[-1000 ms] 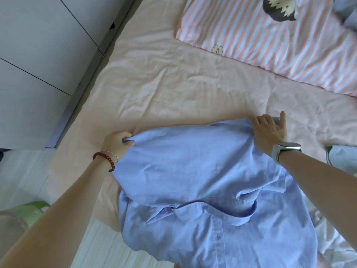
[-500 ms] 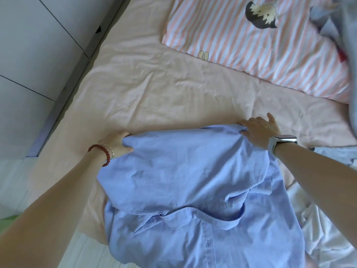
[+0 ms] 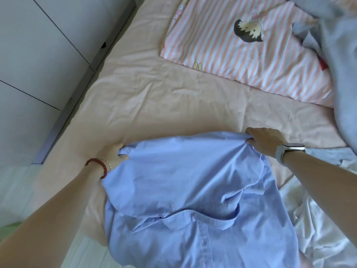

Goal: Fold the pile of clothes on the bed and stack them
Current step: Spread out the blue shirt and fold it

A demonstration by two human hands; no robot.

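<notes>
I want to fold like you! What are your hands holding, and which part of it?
Both hold the light blue shirt by its far folded edge: the left hand pinches the left corner, the right hand the right corner.

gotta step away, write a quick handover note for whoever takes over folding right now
Left hand: shut on the far left corner of the blue shirt.
Right hand: shut on its far right corner.
The shirt lies on the pink bedsheet, its far edge stretched between the hands, its collar near the person.
Done: no folded stack in view.
Left: finish folding this shirt, then the white garment at the right and the grey-blue clothes at the far right, beside the striped pillow; stack them.
</notes>
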